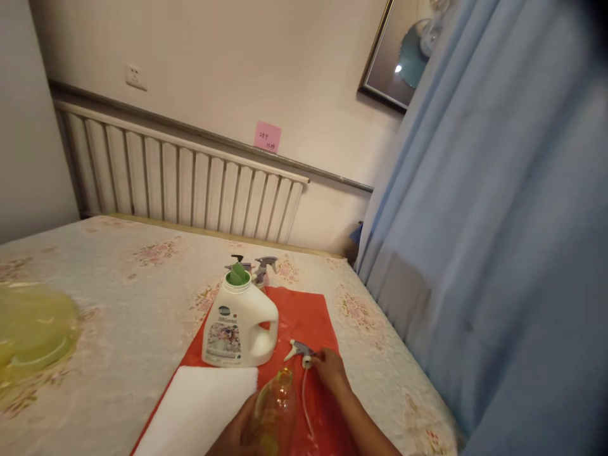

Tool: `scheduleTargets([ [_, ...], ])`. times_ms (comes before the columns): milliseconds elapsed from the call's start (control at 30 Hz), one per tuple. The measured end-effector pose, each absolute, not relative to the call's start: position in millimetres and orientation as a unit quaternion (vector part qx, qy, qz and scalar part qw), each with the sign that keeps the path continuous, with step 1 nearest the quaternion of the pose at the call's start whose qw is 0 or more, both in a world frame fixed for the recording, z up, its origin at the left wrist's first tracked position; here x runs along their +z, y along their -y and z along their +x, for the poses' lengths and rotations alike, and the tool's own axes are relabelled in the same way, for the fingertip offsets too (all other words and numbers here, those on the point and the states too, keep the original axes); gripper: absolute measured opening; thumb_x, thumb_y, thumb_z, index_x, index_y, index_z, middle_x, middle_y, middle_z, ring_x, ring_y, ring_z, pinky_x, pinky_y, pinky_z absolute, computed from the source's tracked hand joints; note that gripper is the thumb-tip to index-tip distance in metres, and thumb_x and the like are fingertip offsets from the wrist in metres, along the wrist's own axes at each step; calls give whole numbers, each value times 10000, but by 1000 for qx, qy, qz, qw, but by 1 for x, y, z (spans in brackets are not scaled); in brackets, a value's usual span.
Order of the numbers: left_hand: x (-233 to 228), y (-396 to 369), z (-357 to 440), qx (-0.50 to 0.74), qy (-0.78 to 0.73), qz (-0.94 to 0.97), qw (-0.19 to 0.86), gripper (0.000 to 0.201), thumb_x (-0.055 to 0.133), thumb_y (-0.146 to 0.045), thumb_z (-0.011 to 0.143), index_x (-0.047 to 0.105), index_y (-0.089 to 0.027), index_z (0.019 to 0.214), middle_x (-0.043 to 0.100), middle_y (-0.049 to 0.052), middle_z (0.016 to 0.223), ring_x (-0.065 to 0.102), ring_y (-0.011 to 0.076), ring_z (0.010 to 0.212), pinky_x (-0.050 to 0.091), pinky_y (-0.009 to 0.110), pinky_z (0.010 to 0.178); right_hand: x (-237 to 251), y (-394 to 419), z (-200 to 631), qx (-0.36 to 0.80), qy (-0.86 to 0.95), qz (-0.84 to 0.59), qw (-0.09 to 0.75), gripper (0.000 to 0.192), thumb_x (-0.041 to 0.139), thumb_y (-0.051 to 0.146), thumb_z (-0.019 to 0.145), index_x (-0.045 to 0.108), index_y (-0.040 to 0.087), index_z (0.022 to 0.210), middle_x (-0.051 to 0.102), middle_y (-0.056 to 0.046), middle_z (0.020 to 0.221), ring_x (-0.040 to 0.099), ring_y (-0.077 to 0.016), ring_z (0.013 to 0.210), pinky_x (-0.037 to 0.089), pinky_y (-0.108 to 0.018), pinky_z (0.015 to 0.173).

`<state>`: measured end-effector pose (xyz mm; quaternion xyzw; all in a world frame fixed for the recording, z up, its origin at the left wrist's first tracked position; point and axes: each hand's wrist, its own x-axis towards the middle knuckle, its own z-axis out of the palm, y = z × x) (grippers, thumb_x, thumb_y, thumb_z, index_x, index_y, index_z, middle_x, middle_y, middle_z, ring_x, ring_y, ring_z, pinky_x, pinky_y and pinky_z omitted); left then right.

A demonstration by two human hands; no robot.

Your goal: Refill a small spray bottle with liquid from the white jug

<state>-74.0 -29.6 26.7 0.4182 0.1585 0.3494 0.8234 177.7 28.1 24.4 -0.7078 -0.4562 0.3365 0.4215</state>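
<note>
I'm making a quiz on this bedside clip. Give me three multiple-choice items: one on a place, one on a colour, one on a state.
1. Where does the white jug stand?
A. on the red cloth
B. on the floor
C. on the radiator

2. What colour is the note on the wall?
A. blue
B. pink
C. green

3. What does the left hand hold?
A. nothing
B. the white jug
C. the clear bottle

Answers:
1 A: the jug's base rests on the cloth.
2 B: the square note is pink.
3 C: its fingers wrap the bottle, while the right hand touches the spray head.
</note>
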Motion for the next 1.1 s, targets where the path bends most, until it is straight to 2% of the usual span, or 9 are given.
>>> scheduleTargets([
  [100, 19, 3, -63, 367, -111, 438, 813, 893, 892, -412, 500, 530, -282, 1306, 536, 75, 1401, 375, 373, 1361, 307, 491, 1119, 40, -15, 172, 330, 477, -684, 443, 28, 675, 221, 689, 665, 196, 687, 685, -1, 641, 638, -199, 659, 465, -270, 591],
  [167, 16, -13, -56, 366, -86, 445, 812, 876, 892, -431, 505, 536, -312, 1296, 513, 55, 1427, 340, 356, 1389, 269, 484, 1142, 52, -5, 163, 346, 498, -655, 450, 146, 654, 256, 708, 698, 194, 832, 716, -10, 710, 647, -198, 644, 482, -281, 589],
  [233, 16, -25, -52, 360, -62, 448, 816, 867, 888, -434, 521, 526, -338, 1303, 497, 38, 1447, 333, 341, 1400, 244, 481, 1157, 65, 7, 150, 382, 529, -588, 478, 269, 643, 264, 749, 684, 198, 1007, 742, -47, 920, 682, -218, 802, 515, -312, 702],
  [300, 18, -32, -51, 356, -33, 455, 815, 858, 875, -438, 549, 512, -331, 1319, 509, 49, 1439, 351, 339, 1394, 229, 484, 1165, 74, 16, 136, 416, 542, -532, 501, 311, 644, 276, 784, 672, 202, 1085, 732, -73, 1030, 676, -246, 954, 510, -358, 835],
  [400, 18, -37, -53, 351, 10, 461, 815, 859, 842, -466, 595, 474, -304, 1355, 536, 86, 1412, 384, 358, 1372, 243, 517, 1152, 82, 23, 119, 407, 568, -532, 479, 411, 714, 212, 706, 682, 233, 1115, 724, -60, 1075, 662, -274, 1008, 512, -370, 854],
  [500, 15, -38, -61, 350, 16, 464, 814, 869, 826, -470, 619, 442, -286, 1378, 523, 107, 1417, 384, 371, 1370, 252, 544, 1140, 85, 23, 109, 382, 583, -558, 451, 469, 724, 165, 664, 692, 261, 1122, 727, -45, 1072, 668, -279, 958, 518, -355, 808],
  [767, 9, -37, -83, 370, -75, 488, 787, 855, 809, -361, 672, 394, -284, 1415, 502, 99, 1431, 332, 369, 1394, 219, 530, 1161, 86, 20, 92, 388, 573, -558, 458, 437, 748, 218, 654, 710, 257, 1088, 728, -56, 1072, 656, -296, 976, 521, -352, 793],
  [933, 22, -35, -91, 372, -46, 494, 785, 804, 818, -335, 672, 436, -278, 1377, 496, 98, 1432, 374, 339, 1378, 259, 480, 1153, 89, 19, 88, 392, 587, -552, 444, 418, 751, 244, 671, 709, 254, 1087, 720, -63, 1084, 645, -315, 1008, 509, -392, 846],
  [1100, 15, -39, -88, 379, -2, 460, 803, 878, 853, -394, 615, 426, -266, 1371, 514, 117, 1406, 430, 333, 1342, 272, 504, 1142, 83, 14, 88, 392, 605, -542, 431, 423, 755, 321, 688, 691, 253, 1102, 716, -68, 1083, 643, -314, 1018, 505, -406, 874],
])
